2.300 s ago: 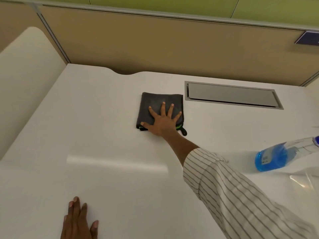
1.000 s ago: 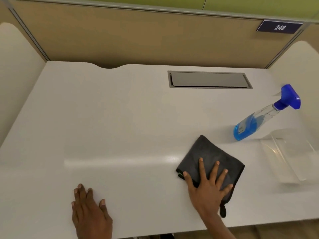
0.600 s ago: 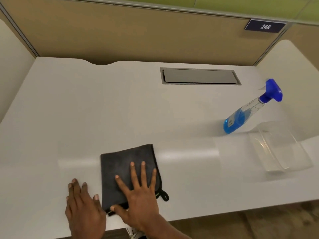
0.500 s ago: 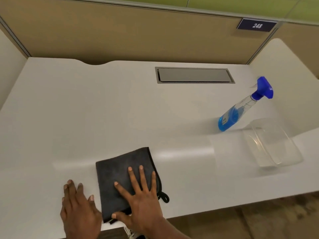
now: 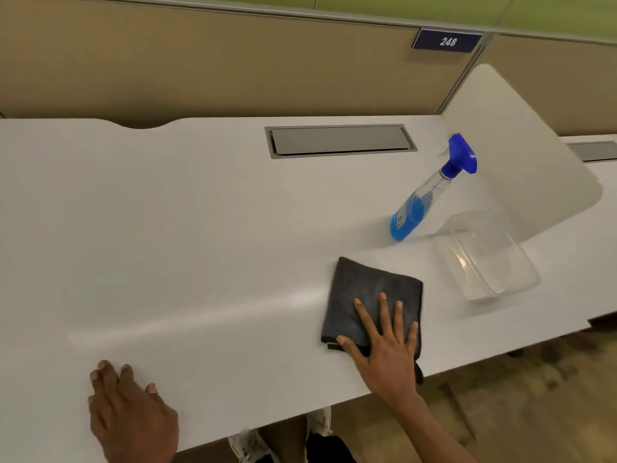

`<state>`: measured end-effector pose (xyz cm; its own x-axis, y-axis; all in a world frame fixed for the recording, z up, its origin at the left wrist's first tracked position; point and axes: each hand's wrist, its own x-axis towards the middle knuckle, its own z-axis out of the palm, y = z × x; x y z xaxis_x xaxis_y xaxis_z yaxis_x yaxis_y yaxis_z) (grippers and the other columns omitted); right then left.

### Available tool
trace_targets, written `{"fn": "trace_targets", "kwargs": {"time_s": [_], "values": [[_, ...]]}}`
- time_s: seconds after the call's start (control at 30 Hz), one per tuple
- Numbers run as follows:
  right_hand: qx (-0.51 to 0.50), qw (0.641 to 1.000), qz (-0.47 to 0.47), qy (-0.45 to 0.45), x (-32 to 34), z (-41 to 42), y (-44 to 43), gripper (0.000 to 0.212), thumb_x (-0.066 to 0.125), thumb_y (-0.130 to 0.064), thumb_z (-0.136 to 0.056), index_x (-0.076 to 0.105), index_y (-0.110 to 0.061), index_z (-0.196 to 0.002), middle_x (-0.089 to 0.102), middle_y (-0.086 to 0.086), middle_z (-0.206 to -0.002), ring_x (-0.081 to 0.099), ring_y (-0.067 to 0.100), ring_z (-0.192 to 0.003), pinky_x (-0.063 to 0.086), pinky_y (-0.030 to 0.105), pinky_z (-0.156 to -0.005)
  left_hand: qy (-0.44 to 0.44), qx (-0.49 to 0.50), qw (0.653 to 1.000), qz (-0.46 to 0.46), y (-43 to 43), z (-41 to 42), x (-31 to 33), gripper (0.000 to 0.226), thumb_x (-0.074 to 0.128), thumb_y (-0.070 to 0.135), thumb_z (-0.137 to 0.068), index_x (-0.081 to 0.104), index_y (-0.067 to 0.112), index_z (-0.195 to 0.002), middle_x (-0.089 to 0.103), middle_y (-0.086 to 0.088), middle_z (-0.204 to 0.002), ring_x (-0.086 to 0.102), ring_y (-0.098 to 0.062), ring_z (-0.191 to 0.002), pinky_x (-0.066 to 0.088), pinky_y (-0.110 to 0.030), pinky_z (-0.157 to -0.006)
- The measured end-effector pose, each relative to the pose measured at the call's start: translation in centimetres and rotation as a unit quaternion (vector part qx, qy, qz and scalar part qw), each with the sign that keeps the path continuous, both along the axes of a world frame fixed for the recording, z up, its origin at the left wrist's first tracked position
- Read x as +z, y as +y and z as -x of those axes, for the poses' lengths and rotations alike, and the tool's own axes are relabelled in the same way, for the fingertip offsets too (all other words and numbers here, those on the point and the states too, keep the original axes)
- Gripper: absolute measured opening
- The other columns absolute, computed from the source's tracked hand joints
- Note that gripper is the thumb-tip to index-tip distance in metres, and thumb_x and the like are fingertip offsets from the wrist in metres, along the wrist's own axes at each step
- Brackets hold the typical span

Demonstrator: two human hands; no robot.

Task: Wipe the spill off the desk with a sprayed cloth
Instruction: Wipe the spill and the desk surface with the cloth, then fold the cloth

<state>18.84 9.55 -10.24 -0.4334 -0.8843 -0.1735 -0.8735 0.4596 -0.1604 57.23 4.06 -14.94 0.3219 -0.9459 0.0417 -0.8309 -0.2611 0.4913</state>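
A dark grey folded cloth (image 5: 367, 289) lies on the white desk (image 5: 200, 228) near its front edge, right of centre. My right hand (image 5: 387, 349) presses flat on the cloth's near half, with the fingers spread and the thumb at its left edge. My left hand (image 5: 130, 412) rests palm down on the bare desk at the front left and holds nothing. No spill shows; only a shiny streak runs along the desk's front. A spray bottle (image 5: 420, 202) with blue liquid and a blue trigger head stands behind the cloth to the right.
A clear plastic container (image 5: 487, 262) sits right of the cloth, close to the bottle. A grey cable hatch (image 5: 340, 140) is set into the desk at the back. A white side divider (image 5: 521, 155) bounds the right end, and a tan partition with a sign reading 248 (image 5: 447, 41) stands behind.
My right hand has slid the cloth along the front edge from beside my left hand to the right, close to the container. My left hand stays planted on the desk.
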Motion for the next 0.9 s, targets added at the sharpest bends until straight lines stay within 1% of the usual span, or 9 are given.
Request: {"fn": "trace_targets", "kwargs": {"time_s": [0.1,0.17,0.3,0.4,0.5,0.57,0.63,0.73,0.9], "values": [[-0.063,0.998,-0.004,-0.008,-0.3,-0.3,0.9,0.089,0.012,-0.096,-0.084,-0.006,-0.053,-0.160,-0.014,0.001,-0.175,-0.020,0.033,-0.159,0.000,0.071,-0.123,0.004,0.006,1.000,-0.008,0.0,-0.1,0.1,0.062,0.039,0.021,-0.092,0.041,-0.006,-0.148,0.027,-0.027,-0.171,0.021,-0.043,-0.161,-0.002,-0.037,-0.130],[-0.079,0.997,-0.015,-0.016,-0.4,-1.5,1.2,0.102,0.016,-0.101,-0.077,-0.007,-0.049,-0.161,-0.017,0.005,-0.174,-0.024,0.036,-0.158,-0.004,0.073,-0.122,0.002,0.008,1.000,-0.014,-0.2,-0.3,0.1,0.063,0.039,0.021,-0.091,0.040,-0.007,-0.147,0.028,-0.029,-0.170,0.022,-0.044,-0.160,-0.004,-0.034,-0.130],[-0.050,0.998,-0.024,-0.011,-0.1,-4.5,1.6,0.119,0.033,-0.104,-0.069,0.012,-0.037,-0.165,0.001,0.016,-0.174,-0.005,0.047,-0.158,0.005,0.078,-0.119,-0.012,0.013,0.998,-0.053,-0.7,0.1,-0.2,0.060,0.042,0.020,-0.093,0.040,-0.008,-0.146,0.027,-0.032,-0.168,0.019,-0.047,-0.160,0.011,-0.060,-0.129],[0.011,1.000,-0.028,-0.003,-0.3,-5.8,1.5,0.109,0.036,-0.098,-0.077,0.026,-0.033,-0.163,0.017,0.021,-0.172,0.011,0.053,-0.156,0.015,0.081,-0.114,-0.013,0.033,0.995,-0.094,-1.4,0.7,0.4,0.056,0.059,0.007,-0.098,0.041,-0.009,-0.148,0.021,-0.032,-0.170,0.013,-0.047,-0.161,0.013,-0.066,-0.128],[0.086,0.996,-0.028,0.013,-1.0,-5.9,0.7,0.100,0.037,-0.091,-0.081,0.032,-0.032,-0.161,0.026,0.023,-0.168,0.021,0.057,-0.152,0.021,0.082,-0.112,-0.009,0.040,0.991,-0.124,-1.8,2.1,1.6,0.058,0.062,0.005,-0.098,0.043,-0.008,-0.151,0.021,-0.031,-0.171,0.013,-0.045,-0.162,0.018,-0.067,-0.126],[0.141,0.989,-0.032,0.022,-1.3,-5.2,0.0,0.098,0.051,-0.085,-0.080,0.034,-0.032,-0.160,0.030,0.026,-0.166,0.025,0.059,-0.150,0.025,0.081,-0.111,-0.023,0.007,0.992,-0.121,-1.6,3.9,1.9,0.057,0.063,0.008,-0.098,0.045,-0.006,-0.151,0.024,-0.029,-0.171,0.015,-0.043,-0.162,0.024,-0.067,-0.124],[0.175,0.984,-0.036,0.013,-1.4,-4.3,-0.6,0.100,0.077,-0.069,-0.073,0.038,-0.032,-0.158,0.035,0.028,-0.163,0.030,0.060,-0.147,0.032,0.081,-0.108,-0.033,-0.041,0.992,-0.112,-1.1,6.5,2.1,0.057,0.067,0.013,-0.097,0.048,-0.005,-0.149,0.027,-0.027,-0.171,0.020,-0.041,-0.162,0.028,-0.065,-0.124],[0.198,0.979,-0.036,-0.003,-0.8,-3.0,-1.1,0.095,0.091,-0.047,-0.067,0.049,-0.034,-0.151,0.046,0.028,-0.156,0.040,0.059,-0.142,0.038,0.080,-0.104,-0.035,-0.112,0.988,-0.101,0.0,11.4,2.2,0.059,0.073,0.019,-0.095,0.053,0.000,-0.147,0.030,-0.022,-0.171,0.026,-0.038,-0.161,0.031,-0.058,-0.125],[0.157,0.983,0.035,-0.088,1.1,-0.6,-1.5,0.066,0.091,-0.025,-0.064,0.072,-0.031,-0.127,0.068,0.010,-0.139,0.059,0.042,-0.133,0.047,0.064,-0.107,-0.015,-0.205,0.972,-0.118,1.4,19.0,2.3,0.060,0.076,0.027,-0.094,0.057,0.010,-0.148,0.032,-0.014,-0.172,0.032,-0.034,-0.159,0.028,-0.047,-0.125]]}}
